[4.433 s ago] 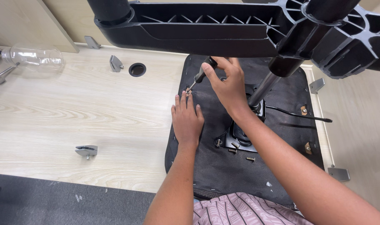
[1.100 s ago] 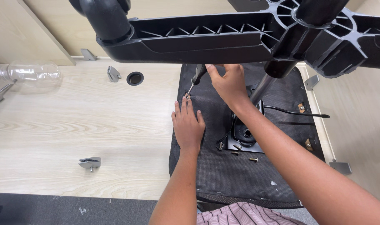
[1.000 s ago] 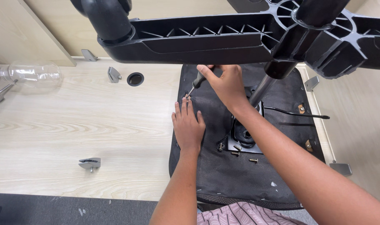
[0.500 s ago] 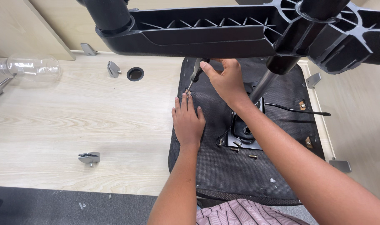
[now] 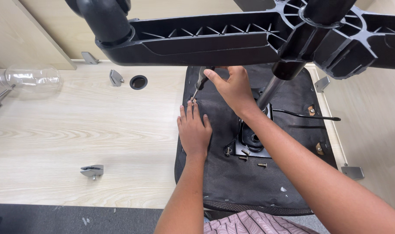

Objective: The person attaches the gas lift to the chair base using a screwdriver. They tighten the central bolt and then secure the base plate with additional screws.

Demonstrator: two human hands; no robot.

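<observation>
An upturned black chair seat (image 5: 232,182) lies on a pale wooden table (image 5: 76,134), its black star base (image 5: 249,39) looming over the top of the view. My right hand (image 5: 232,86) grips a screwdriver (image 5: 200,82) by its dark handle, the tip pointing down to a small screw (image 5: 192,101) near the seat's left edge. My left hand (image 5: 194,130) rests flat on the seat fabric, its fingertips steadying that screw. A metal mounting plate (image 5: 249,141) with the gas column (image 5: 271,89) sits right of my hands.
Loose screws (image 5: 261,165) lie beside the plate. A black lever (image 5: 305,115) sticks out to the right. On the table are a clear plastic bottle (image 5: 28,78), metal brackets (image 5: 92,171) (image 5: 115,77) and a round cable hole (image 5: 138,82).
The view has shifted slightly. My right hand keeps working the screwdriver at the same screw, its grip turning a little; my left hand stays flat on the seat.
</observation>
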